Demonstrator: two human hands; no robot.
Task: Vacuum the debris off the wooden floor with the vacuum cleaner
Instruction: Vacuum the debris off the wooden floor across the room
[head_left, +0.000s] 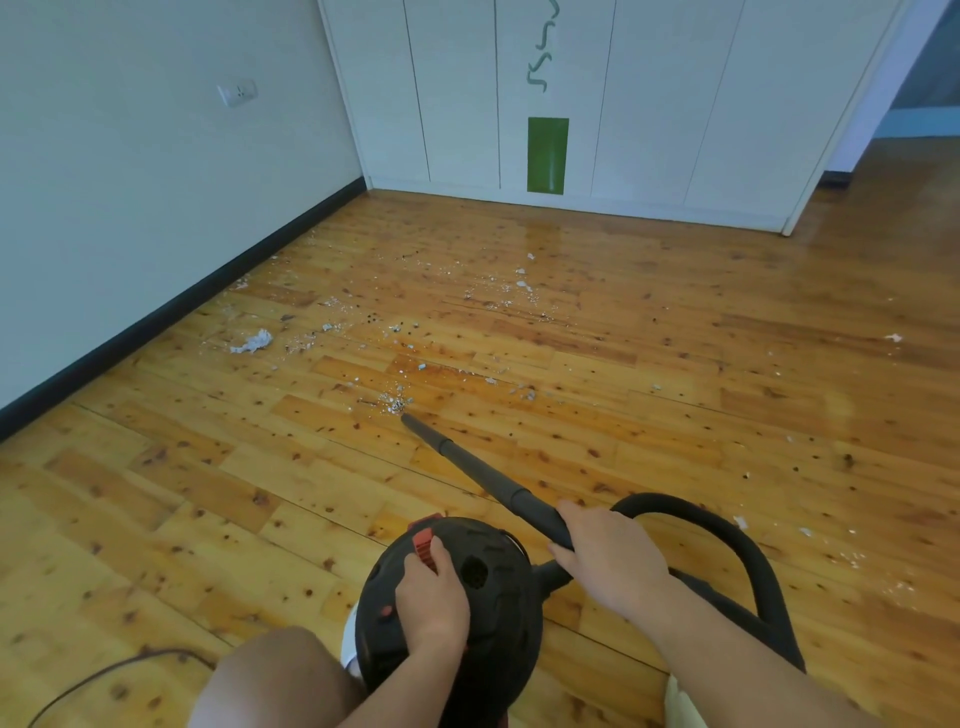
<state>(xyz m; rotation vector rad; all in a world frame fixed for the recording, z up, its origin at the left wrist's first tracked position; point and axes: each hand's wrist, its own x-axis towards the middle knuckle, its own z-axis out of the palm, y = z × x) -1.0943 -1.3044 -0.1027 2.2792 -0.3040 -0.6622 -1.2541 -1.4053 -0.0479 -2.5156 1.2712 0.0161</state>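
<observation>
A black canister vacuum cleaner (483, 587) with red trim stands on the wooden floor (208, 519) at bottom centre. My left hand (431, 597) grips the handle on its top. My right hand (608, 556) grips the black wand (467, 462), which slants up-left. The nozzle tip (407, 417) touches the floor beside a small pile of white and dark crumbs (395, 402). More debris (498, 291) is scattered across the boards ahead, and a crumpled white scrap (253, 342) lies to the left. The black hose (727, 540) loops round on the right.
A white wall with a black skirting board (171, 317) runs along the left. White cupboard doors (623, 104) with a green panel close the far side. A dark cable (104, 675) crosses the floor at bottom left. My knee (270, 675) shows at the bottom.
</observation>
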